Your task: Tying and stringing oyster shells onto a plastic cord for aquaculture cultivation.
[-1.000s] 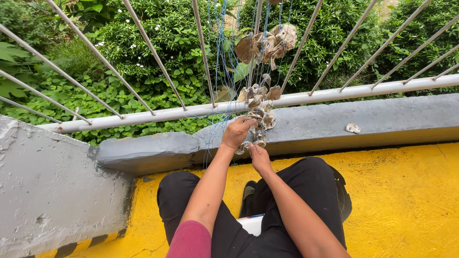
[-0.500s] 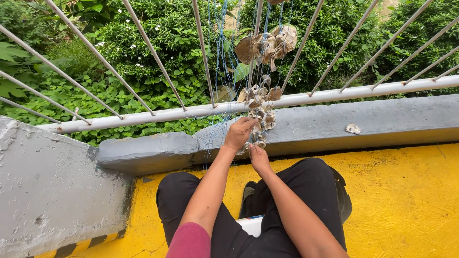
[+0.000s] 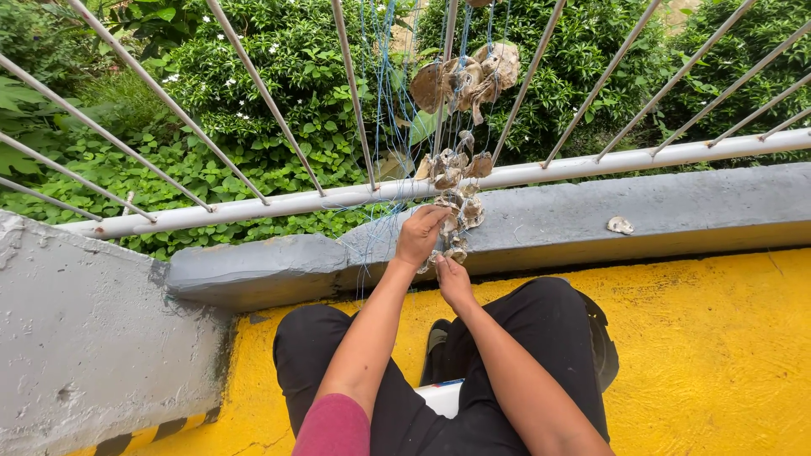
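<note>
At centre frame, against grey concrete curb (image 3: pixel 676 211) below white metal railing (image 3: pixel 253 205): left hand (image 3: pixel 420 236) curled shut around lower part of hanging oyster-shell string (image 3: pixel 454 181), fingers wrapped over shells near bottom cluster. Right hand (image 3: pixel 454 281) just beneath, fingers pinched narrow on lowest shells of same string, touching underside of cluster. Hands nearly touching each other, left above, right below.

Shell string hung from thin blue cords (image 3: pixel 384 101) running up between slanted white railing bars. Larger brown shell bunch (image 3: pixel 469 76) higher up, above rail, well apart from hands. Middle shell bunch level with horizontal rail, lower bunch in front of curb face, in hands.

Seated or squatting on yellow painted floor (image 3: pixel 718 355), knees apart in black trousers (image 3: pixel 557 329), pink sleeve (image 3: pixel 334 426) on left upper arm. White object (image 3: pixel 439 397) partly seen between legs, kind unclear. Dark shoe visible between knees.

Single loose shell (image 3: pixel 620 225) lying on curb top, to the right, well apart from hands. Grey concrete block (image 3: pixel 76 338) at left with black-yellow stripe at base. Dense green shrubs (image 3: pixel 279 76) with small white flowers beyond railing.
</note>
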